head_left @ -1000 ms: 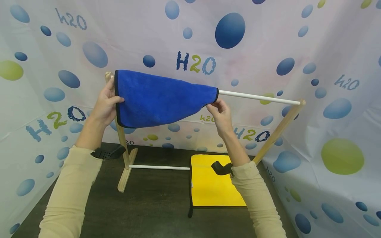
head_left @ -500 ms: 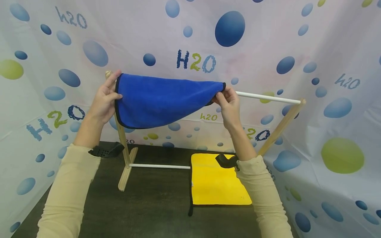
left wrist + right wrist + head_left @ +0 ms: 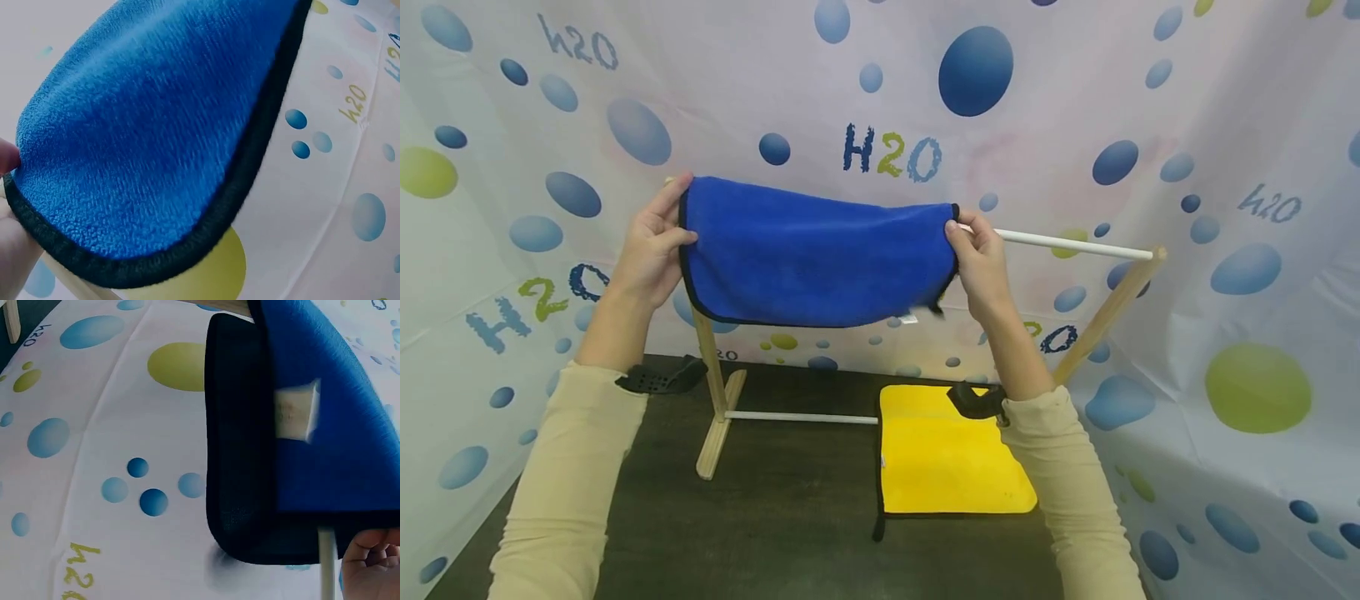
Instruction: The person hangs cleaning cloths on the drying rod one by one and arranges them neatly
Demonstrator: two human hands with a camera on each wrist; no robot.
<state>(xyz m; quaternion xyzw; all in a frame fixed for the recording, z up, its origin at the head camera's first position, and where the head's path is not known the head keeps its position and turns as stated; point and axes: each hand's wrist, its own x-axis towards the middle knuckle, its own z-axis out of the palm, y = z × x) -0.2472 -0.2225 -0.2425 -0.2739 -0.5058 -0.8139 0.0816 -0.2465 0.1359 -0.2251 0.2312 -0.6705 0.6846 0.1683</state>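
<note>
A blue towel [image 3: 820, 258] with black edging hangs folded over the white top bar [image 3: 1075, 244] of a wooden rack. My left hand [image 3: 651, 246] pinches its left edge near the rack's left post, thumb in front. At the upper right corner my right hand [image 3: 981, 254] grips the towel between thumb and fingers, right beside the bar. In the left wrist view the towel's rounded lower corner [image 3: 137, 225] droops below the fingertips. The right wrist view shows both layers of the blue towel [image 3: 337, 462] with a white label [image 3: 297, 412] on one.
A yellow towel [image 3: 955, 467] with black edging lies over the lower white bar [image 3: 801, 417] and the dark surface. Wooden posts stand at left [image 3: 707, 350] and right [image 3: 1108, 312]. A bubble-print curtain [image 3: 1225, 208] surrounds the rack.
My right hand has moved rightward and regripped the blue towel's right corner. The towel's right end has spread from a narrow gathered point to a fuller drape. The left hand stays at the left edge.
</note>
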